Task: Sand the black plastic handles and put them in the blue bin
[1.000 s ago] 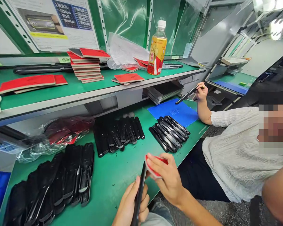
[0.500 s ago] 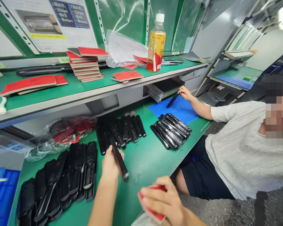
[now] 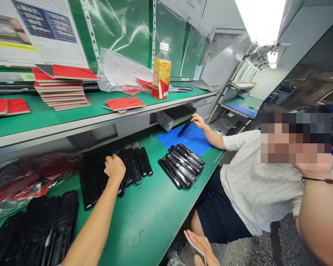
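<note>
My left hand [image 3: 115, 168] reaches over a row of long black plastic shells [image 3: 133, 166] on the green bench. Its fingers are curled in against the shells; whether one is in the grip is hidden. Low in the view, my right hand [image 3: 207, 249] is closed on a thin red-faced pad [image 3: 191, 239] with a pale edge. The pad is seen nearly edge-on, beyond the bench's front edge. More black shells [image 3: 50, 221] lie at the lower left, partly cut off by the frame.
A co-worker on the right holds a black piece [image 3: 185, 127] over a blue mat [image 3: 202, 142]. Black shells [image 3: 180, 166] lie before it. On the shelf [image 3: 97, 120] stand stacked red pads [image 3: 62, 88] and a drink bottle [image 3: 161, 74]. A plastic bag [image 3: 36, 173] lies at left.
My left hand has moved from the near bench to the row of shells; the shell it held no longer stands out. My right hand has lowered with the pad. The view has turned right.
</note>
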Demonstrator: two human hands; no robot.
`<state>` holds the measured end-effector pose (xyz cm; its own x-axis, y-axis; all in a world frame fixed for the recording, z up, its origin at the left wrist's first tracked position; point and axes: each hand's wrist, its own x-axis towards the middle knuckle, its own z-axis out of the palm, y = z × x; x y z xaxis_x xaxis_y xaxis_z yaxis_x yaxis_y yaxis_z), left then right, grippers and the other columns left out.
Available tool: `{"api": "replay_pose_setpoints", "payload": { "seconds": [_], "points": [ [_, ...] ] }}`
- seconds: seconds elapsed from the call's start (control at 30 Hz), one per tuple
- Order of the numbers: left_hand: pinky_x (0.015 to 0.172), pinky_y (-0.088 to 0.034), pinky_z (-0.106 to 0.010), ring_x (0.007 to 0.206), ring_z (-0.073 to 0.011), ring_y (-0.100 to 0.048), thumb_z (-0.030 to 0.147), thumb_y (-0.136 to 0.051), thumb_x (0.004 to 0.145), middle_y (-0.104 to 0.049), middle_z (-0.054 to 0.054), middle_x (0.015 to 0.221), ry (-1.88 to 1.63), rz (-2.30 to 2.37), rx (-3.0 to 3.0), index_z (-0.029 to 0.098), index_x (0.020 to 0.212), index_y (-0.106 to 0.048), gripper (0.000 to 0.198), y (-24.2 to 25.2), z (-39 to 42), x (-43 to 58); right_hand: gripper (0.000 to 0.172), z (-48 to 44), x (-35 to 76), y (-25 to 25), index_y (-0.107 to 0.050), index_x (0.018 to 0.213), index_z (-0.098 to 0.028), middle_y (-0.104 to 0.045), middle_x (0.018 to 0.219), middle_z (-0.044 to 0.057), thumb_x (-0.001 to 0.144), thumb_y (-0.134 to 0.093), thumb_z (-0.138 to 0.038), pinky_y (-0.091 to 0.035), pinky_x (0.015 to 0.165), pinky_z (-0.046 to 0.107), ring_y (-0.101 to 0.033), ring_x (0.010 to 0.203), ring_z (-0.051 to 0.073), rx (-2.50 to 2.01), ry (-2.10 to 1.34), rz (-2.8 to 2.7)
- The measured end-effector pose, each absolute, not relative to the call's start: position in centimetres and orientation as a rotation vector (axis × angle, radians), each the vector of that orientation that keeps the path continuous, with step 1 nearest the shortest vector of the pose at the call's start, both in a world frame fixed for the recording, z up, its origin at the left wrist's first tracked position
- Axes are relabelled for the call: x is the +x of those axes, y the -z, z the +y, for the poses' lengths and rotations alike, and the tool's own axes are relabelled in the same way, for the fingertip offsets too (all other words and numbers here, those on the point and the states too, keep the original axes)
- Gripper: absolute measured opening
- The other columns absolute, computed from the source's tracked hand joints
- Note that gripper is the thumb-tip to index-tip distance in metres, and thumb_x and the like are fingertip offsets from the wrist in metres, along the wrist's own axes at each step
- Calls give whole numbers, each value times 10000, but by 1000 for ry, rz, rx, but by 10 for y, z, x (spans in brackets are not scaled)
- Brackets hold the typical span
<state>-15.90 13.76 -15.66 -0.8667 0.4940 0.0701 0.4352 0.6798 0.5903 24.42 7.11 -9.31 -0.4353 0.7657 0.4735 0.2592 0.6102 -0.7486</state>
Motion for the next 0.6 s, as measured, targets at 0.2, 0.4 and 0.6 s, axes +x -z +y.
{"api": "replay_pose_setpoints", "payload": {
  "seconds": [0.2,0.4,0.6],
  "points": [
    [934,-481,-504,1150,-282,-548,277,-533,947,-554,-121,1297,-747,2468,1663,189,1295,-543,359,183,184,-37,350,173,274,26,-640,1212,-440,-714,1187,1,865,-681,-422,-606,727,505,-625,1124,370,-926,-683,-1935],
    [917,-518,-492,1101,-255,-601,343,-606,915,-599,-104,1271,-614,2037,2146,181,1216,-600,342,197,228,44,309,235,341,-57,-648,1148,-350,-663,1211,29,849,-725,-355,-599,748,415,-609,1104,302,-981,-614,-1878],
    [889,-532,-469,1049,-238,-621,351,-607,915,-623,-100,1221,-647,1757,2304,172,1187,-612,325,183,253,24,216,262,407,-111,-672,1070,-201,-671,1132,25,978,-545,-351,-555,851,398,-636,1064,275,-1054,-573,-1759]
  ]
}}
